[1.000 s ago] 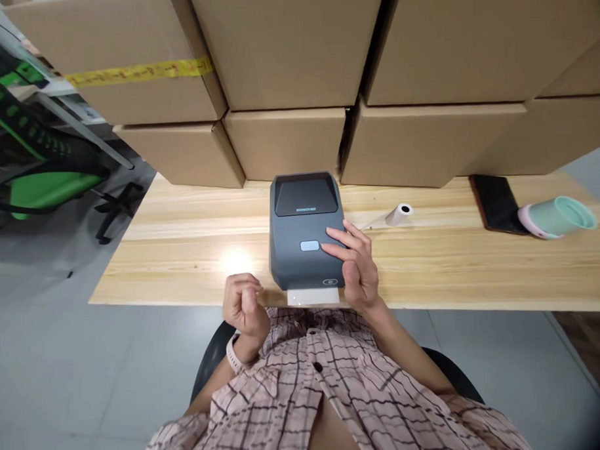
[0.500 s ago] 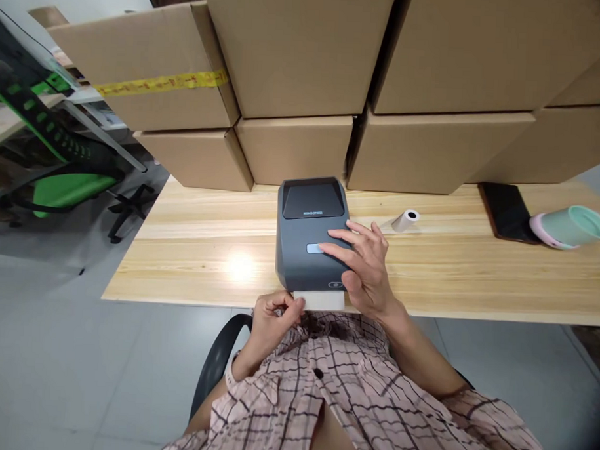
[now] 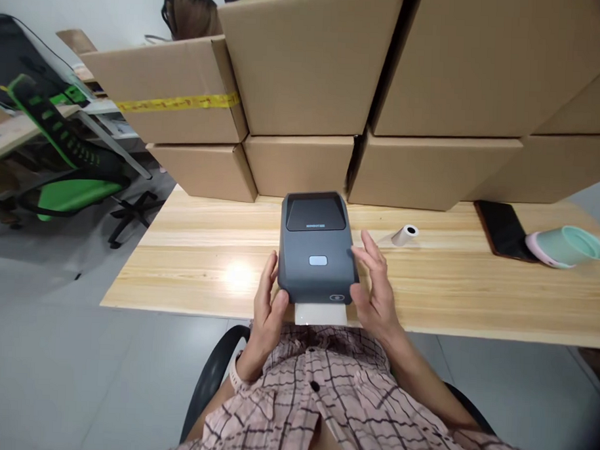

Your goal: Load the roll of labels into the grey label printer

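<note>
A dark grey label printer [image 3: 315,252] with a pale oblong button on top stands near the table's front edge. From its front slot a white paper strip [image 3: 321,314] sticks out over the edge. My left hand [image 3: 268,309] lies along the printer's left side, fingers stretched, thumb at the front corner. At the right side is my right hand [image 3: 378,290], fingers apart, its tips at or close to the casing. Neither hand is on the paper. A small white paper roll [image 3: 404,236] lies on the table to the right.
Cardboard boxes [image 3: 305,68] are stacked along the back of the wooden table [image 3: 475,290]. A black phone [image 3: 504,229] and a mint-green cup [image 3: 567,246] lie at the right. A green office chair [image 3: 67,190] stands to the left. Part of a person's head [image 3: 192,14] shows behind the boxes.
My left hand has let go of the paper strip and moved to the printer's left side. My right hand has left the button for the right side. More paper sticks out. The view has tilted up.
</note>
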### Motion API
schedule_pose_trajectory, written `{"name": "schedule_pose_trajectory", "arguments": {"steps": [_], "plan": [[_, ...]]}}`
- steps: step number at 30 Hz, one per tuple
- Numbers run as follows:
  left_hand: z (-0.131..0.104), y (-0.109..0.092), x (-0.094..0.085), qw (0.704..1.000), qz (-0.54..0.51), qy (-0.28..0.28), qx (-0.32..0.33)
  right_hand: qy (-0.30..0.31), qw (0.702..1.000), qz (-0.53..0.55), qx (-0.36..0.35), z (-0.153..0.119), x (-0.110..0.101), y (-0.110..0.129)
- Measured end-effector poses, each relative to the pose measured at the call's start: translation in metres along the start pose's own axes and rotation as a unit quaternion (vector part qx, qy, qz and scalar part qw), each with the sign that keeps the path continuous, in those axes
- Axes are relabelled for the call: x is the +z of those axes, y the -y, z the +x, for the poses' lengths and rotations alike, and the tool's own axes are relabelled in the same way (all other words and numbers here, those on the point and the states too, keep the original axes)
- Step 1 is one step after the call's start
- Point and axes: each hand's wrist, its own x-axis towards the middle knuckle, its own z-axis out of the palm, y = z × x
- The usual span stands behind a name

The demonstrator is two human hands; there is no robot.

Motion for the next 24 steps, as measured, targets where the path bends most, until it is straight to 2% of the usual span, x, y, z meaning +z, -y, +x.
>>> {"name": "schedule_pose_trajectory", "arguments": {"steps": [2, 4, 9, 13, 16, 19, 21, 24], "plan": [[-0.002, 0.001, 0.001, 1.0, -0.003, 0.022, -0.012, -0.006, 0.997, 0.045, 0.068, -0.014, 0.003, -0.006], [-0.003, 0.005, 0.002, 1.0, 0.002, 0.019, 0.0, 0.013, 0.994, 0.063, 0.093, -0.024, 0.005, -0.009], [-0.002, 0.012, 0.007, 0.999, 0.021, -0.013, 0.037, 0.043, 0.992, 0.066, 0.102, -0.029, 0.001, -0.009], [0.01, 0.005, 0.003, 0.996, 0.049, -0.031, 0.065, 0.049, 0.994, 0.046, 0.083, -0.014, -0.01, -0.003], [0.039, -0.005, -0.005, 0.992, 0.045, -0.039, 0.11, 0.051, 0.998, -0.003, 0.034, 0.016, -0.018, 0.004], [0.085, -0.011, -0.012, 0.986, -0.008, -0.061, 0.152, 0.034, 0.997, -0.049, -0.046, 0.062, -0.02, 0.005], [0.116, -0.009, -0.013, 0.988, -0.036, -0.064, 0.138, 0.012, 0.993, -0.076, -0.089, 0.097, -0.017, 0.002], [0.144, -0.001, -0.012, 0.997, -0.061, 0.019, 0.053, -0.008, 0.99, -0.098, -0.1, 0.147, -0.01, -0.007]]}}
